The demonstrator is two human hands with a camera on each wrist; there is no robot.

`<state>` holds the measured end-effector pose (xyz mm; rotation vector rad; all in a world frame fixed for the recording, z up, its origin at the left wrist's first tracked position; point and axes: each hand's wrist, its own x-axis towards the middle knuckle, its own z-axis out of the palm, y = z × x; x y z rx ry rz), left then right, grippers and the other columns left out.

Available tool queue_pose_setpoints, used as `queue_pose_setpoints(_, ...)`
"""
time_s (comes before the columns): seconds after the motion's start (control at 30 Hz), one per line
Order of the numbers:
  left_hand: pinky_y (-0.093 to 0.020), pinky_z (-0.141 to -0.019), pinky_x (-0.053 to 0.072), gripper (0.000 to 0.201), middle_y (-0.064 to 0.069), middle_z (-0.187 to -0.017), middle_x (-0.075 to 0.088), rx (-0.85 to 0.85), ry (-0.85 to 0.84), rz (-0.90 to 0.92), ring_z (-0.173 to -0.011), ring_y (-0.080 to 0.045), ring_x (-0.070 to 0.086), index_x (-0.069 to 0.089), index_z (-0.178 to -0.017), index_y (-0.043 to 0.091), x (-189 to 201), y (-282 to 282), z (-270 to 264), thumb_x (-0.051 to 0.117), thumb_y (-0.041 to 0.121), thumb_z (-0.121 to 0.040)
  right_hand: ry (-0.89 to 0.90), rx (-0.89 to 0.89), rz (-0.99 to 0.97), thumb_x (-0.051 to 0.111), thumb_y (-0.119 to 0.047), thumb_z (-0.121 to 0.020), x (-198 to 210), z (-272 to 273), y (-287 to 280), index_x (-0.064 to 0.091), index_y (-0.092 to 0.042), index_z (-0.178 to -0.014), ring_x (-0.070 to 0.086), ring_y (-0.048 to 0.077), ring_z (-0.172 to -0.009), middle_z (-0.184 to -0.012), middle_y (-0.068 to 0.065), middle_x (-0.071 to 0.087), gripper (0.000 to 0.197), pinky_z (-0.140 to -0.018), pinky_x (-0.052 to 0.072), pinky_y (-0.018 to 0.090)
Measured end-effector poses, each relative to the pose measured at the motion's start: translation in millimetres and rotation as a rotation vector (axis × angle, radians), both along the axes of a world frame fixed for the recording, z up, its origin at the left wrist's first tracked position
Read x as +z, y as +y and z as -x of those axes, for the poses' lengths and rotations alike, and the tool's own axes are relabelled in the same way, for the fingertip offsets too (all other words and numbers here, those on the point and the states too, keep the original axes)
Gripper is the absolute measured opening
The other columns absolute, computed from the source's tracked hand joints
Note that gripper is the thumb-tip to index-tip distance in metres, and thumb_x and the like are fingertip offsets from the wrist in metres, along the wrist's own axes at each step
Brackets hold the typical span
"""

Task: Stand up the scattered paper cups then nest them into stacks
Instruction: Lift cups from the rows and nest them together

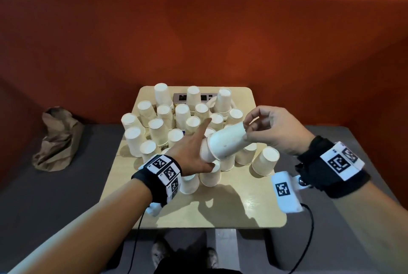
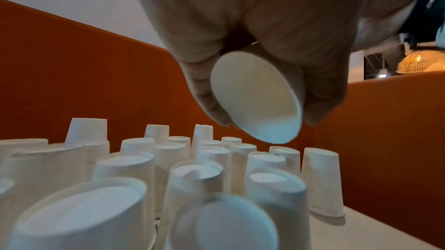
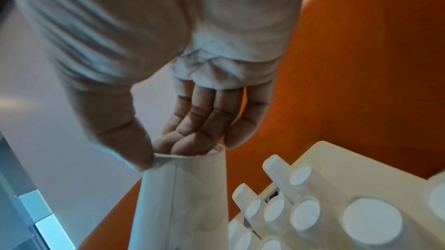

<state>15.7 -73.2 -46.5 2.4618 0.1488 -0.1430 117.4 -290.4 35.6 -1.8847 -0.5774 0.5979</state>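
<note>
Many white paper cups (image 1: 159, 128) stand upside down, some in short stacks, on a small wooden table (image 1: 231, 209). Above them my left hand (image 1: 194, 152) grips one paper cup (image 1: 205, 155) lying on its side, index finger stretched out. A second paper cup (image 1: 227, 141) sits partly over it. My right hand (image 1: 271, 128) pinches that outer cup's base rim with thumb and fingertips. The left wrist view shows the left hand (image 2: 240, 44) wrapped around the inner cup's open mouth (image 2: 255, 99). In the right wrist view the right hand (image 3: 187, 136) holds the outer cup (image 3: 183, 197) by its end.
One cup (image 1: 265, 161) leans tilted at the cluster's right edge. A socket panel (image 1: 180, 97) lies at the table's far side among the cups. A crumpled brown paper bag (image 1: 57, 139) rests on the grey bench to the left. An orange padded backrest (image 1: 198, 41) rises behind.
</note>
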Motion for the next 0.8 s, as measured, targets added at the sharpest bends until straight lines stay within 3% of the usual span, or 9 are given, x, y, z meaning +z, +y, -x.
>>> queue_pose_setpoints(0.07,-0.034,-0.098,0.044,0.144,0.007,-0.129,0.055,-0.002,-0.056,0.081,-0.118,-0.019,0.054,-0.024,-0.149,0.040,2.1,-1.0,0.0,0.088,0.039,-0.058,0.039,-0.018,-0.029,0.075,0.010,-0.076,-9.7,-2.3,4.6,0.066,-0.002,-0.093,0.054,0.021,-0.069,-0.069,0.009,0.067,0.023,-0.072,0.042,0.037)
queue_pose_setpoints(0.13,-0.035,-0.111,0.035,0.155,0.002,-0.151,0.036,0.022,-0.135,0.113,-0.138,-0.017,0.036,-0.033,-0.145,0.039,4.9,-1.0,1.0,0.092,0.047,-0.052,0.091,-0.031,-0.064,0.075,0.010,-0.077,-18.1,-5.5,7.7,0.066,-0.004,-0.092,0.050,0.026,-0.073,-0.069,0.008,0.066,0.022,-0.071,0.038,0.040)
queue_pose_setpoints(0.2,-0.030,-0.117,0.021,0.161,0.004,-0.162,0.012,0.035,-0.201,0.140,-0.148,-0.007,0.012,-0.033,-0.146,0.036,8.9,-0.1,2.3,0.094,0.051,-0.047,0.146,-0.049,-0.115,0.076,0.008,-0.078,-23.5,-8.8,9.1,0.065,-0.009,-0.090,0.051,0.026,-0.074,-0.069,0.006,0.065,0.023,-0.067,0.040,0.037)
queue_pose_setpoints(0.3,-0.027,-0.117,0.012,0.164,0.022,-0.158,-0.017,0.070,-0.264,0.157,-0.147,0.002,-0.011,-0.029,-0.147,0.038,15.6,4.4,4.2,0.094,0.054,-0.041,0.212,-0.074,-0.191,0.076,0.004,-0.079,-25.9,-14.5,11.3,0.063,-0.012,-0.087,0.055,0.019,-0.071,-0.069,0.004,0.062,0.023,-0.063,0.046,0.026)
queue_pose_setpoints(0.43,-0.040,-0.122,0.014,0.161,0.011,-0.161,-0.023,0.146,-0.332,0.152,-0.148,-0.005,-0.019,-0.019,-0.152,0.035,17.9,13.5,0.5,0.094,0.054,-0.039,0.233,-0.061,-0.256,0.073,0.006,-0.081,-26.4,-15.2,19.1,0.059,-0.012,-0.085,0.053,0.015,-0.066,-0.070,0.007,0.058,0.023,-0.058,0.048,0.020)
queue_pose_setpoints(0.53,-0.026,-0.119,0.007,0.150,0.009,-0.162,-0.016,0.113,-0.345,0.114,-0.149,-0.005,-0.013,-0.004,-0.156,0.033,18.6,16.9,-5.7,0.092,0.054,-0.042,0.231,-0.046,-0.277,0.068,0.009,-0.084,-25.0,-12.8,27.3,0.056,-0.012,-0.084,0.052,0.014,-0.065,-0.068,0.003,0.058,0.025,-0.058,0.047,0.019)
queue_pose_setpoints(0.6,-0.014,-0.114,0.008,0.135,0.010,-0.163,-0.001,0.096,-0.342,0.087,-0.148,-0.001,0.000,0.015,-0.156,0.030,18.8,17.2,-9.1,0.090,0.053,-0.046,0.217,-0.033,-0.295,0.066,0.011,-0.085,-24.0,-12.6,31.8,0.056,-0.011,-0.084,0.052,0.011,-0.062,-0.066,-0.001,0.059,0.025,-0.058,0.046,0.018)
queue_pose_setpoints(0.7,-0.019,-0.109,0.033,0.097,0.008,-0.145,0.049,0.099,-0.375,0.081,-0.133,-0.006,0.043,0.049,-0.141,0.026,16.3,17.3,-13.1,0.091,0.047,-0.056,0.109,-0.042,-0.305,0.067,0.012,-0.085,-24.2,-11.0,35.4,0.059,-0.011,-0.090,0.056,0.007,-0.067,-0.075,0.002,0.059,0.025,-0.064,0.048,0.018)
queue_pose_setpoints(0.8,-0.030,-0.090,0.050,0.069,0.012,-0.113,0.064,0.159,-0.432,0.125,-0.103,-0.006,0.058,0.063,-0.119,0.027,15.3,14.7,-17.0,0.091,0.044,-0.059,-0.118,-0.145,-0.218,0.074,-0.002,-0.085,-28.9,-9.3,37.6,0.060,-0.016,-0.105,0.060,0.005,-0.090,-0.103,-0.005,0.063,0.028,-0.078,0.047,0.018)
